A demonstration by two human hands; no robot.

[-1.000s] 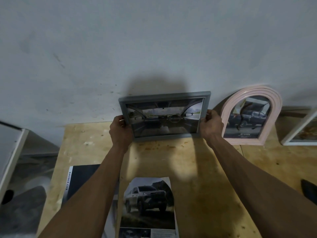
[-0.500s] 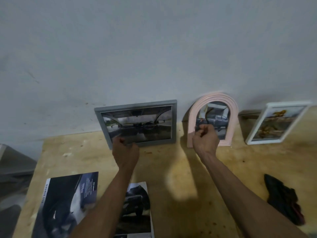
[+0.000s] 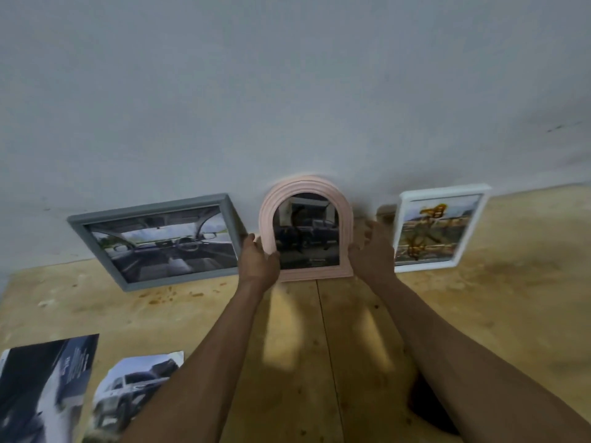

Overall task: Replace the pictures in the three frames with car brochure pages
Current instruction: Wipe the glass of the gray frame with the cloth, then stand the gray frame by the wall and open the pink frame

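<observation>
- We grip the pink arched plastic frame point(image 3: 306, 228) at its lower left edge with our left hand point(image 3: 258, 262), fingers pinching it.
- Our right hand point(image 3: 372, 251) sits at its right edge, fingers spread.
- The frame stands on the wooden tabletop point(image 3: 319, 346) against the grey wall point(image 3: 287, 91), between the grey rectangular frame point(image 3: 156, 239) and the white rectangular frame point(image 3: 439, 227).
- A loose car brochure page point(image 3: 134, 391) lies near left.
</observation>
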